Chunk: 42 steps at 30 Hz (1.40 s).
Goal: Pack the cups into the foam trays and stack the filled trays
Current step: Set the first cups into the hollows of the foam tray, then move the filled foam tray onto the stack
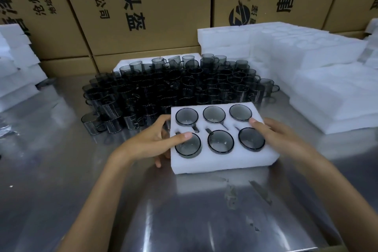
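Left hand (pixel 157 141) and right hand (pixel 274 135) grasp the filled foam tray (pixel 223 161) at frame centre; the person should lift it level so the cups (pixel 221 141) stay seated.

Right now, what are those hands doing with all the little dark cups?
A person is packing smoky glass cups into a white foam tray on a shiny metal table. All six holes in that tray hold a cup. The left hand grips the tray's left end, thumb on top, and the right hand holds its right end. Behind it, a big crowd of loose cups waits to be packed. Stacks of white foam sit to the right, with cardboard boxes at the back.
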{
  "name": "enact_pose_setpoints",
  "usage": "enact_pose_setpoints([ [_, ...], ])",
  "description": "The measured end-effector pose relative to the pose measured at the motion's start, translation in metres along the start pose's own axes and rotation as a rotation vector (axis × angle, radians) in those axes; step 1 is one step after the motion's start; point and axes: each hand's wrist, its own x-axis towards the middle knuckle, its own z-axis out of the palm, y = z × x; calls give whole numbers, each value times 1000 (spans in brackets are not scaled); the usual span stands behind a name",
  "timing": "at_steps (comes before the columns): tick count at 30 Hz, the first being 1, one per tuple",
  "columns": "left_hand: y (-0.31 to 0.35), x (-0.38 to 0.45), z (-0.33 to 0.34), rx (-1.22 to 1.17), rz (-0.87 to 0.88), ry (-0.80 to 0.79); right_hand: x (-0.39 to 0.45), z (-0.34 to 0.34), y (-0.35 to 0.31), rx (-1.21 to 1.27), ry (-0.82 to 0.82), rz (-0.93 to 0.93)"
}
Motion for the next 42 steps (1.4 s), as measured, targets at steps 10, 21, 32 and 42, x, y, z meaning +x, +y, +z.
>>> enact_pose_setpoints([
  [10, 39, 22, -28, -827, 178, 320, 36, 6, -55, 573, 294, -134],
  [21, 45, 124, -181, -1184, 155, 901, 132, 122, -85, -106, 416, -482],
  [32, -74, 177, -318, -794, -352, 1576, 198, 168, -106, -114, 450, -584],
  [42, -165, 189, -354, -552, -454, 1127, 218, 165, -114, -138, 493, -615],
])
